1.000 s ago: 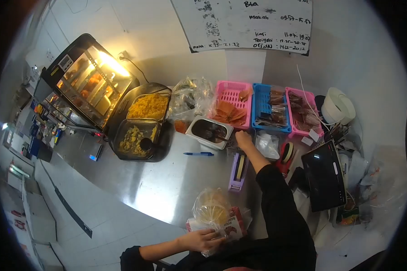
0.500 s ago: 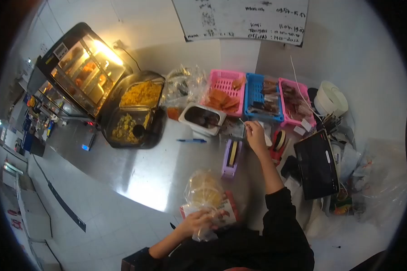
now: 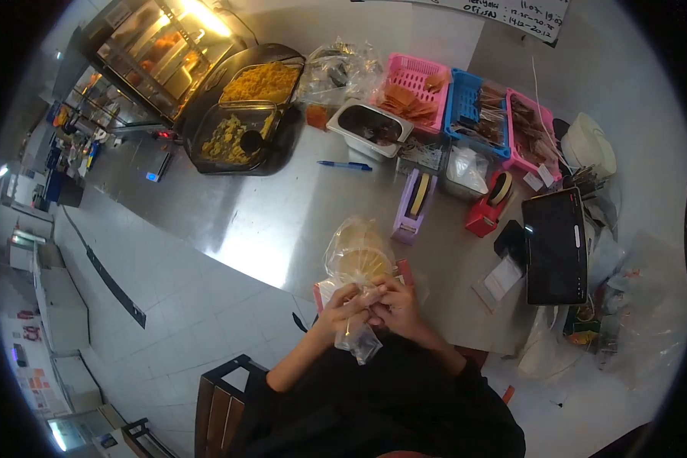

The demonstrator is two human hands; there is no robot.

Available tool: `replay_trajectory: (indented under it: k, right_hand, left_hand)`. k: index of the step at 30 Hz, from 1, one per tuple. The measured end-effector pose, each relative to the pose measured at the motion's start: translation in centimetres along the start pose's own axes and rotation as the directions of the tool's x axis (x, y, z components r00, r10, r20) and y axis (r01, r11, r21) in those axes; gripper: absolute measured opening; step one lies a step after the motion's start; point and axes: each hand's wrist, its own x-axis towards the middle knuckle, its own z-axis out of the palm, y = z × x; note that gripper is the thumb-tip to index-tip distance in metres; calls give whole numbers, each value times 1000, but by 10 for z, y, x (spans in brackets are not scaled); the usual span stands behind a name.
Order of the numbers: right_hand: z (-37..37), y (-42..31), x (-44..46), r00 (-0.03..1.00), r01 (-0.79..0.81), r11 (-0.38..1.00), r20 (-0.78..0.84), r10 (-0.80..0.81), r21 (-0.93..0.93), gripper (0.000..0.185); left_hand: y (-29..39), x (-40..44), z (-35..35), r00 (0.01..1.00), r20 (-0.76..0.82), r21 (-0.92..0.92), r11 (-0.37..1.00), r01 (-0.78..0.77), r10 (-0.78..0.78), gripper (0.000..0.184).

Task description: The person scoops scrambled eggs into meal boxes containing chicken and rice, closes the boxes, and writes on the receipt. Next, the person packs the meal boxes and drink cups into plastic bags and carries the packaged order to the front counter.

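A clear plastic bag (image 3: 361,243) with pale yellowish contents stands in front of me at the counter's near edge. Closed around its gathered neck is my left hand (image 3: 342,313). My right hand (image 3: 399,307) meets it there, fingers pinched on the same neck. The bag's loose end (image 3: 361,348) sticks out below both hands. Whether a thin tie is between the fingers is hidden. Under the bag lies a red-and-white printed packet or box (image 3: 327,293), mostly covered.
Beyond the bag stand a purple tape dispenser (image 3: 407,221), a red tape dispenser (image 3: 482,219) and a blue pen (image 3: 343,165). A steel container of dark sauce (image 3: 362,141), pink basket (image 3: 440,114), blue basket (image 3: 456,99) and black food tray (image 3: 286,114) line the back. A tablet (image 3: 555,248) is right.
My right hand, which held a thin strip near the small containers at the back, has come down to the bag's neck beside my left hand. The camera view has tilted downward.
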Motion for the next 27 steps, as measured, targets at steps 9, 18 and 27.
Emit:
replay_trajectory:
  k: [9, 18, 27]
  right_hand:
    - [12, -9, -16, 1000, -15, 999, 1, 15, -30, 21]
    - [15, -4, -23, 994, -18, 995, 107, 28, -101, 26]
    - [18, -7, -38, 953, 289, 832, 221, -205, -473, 14]
  left_hand:
    - [6, -6, -7, 995, -71, -39, 997, 72, -75, 19]
    - [21, -20, -5, 952, -116, 35, 957, 288, -282, 20]
    - [7, -20, 6, 863, -251, 114, 872, 476, -438, 20]
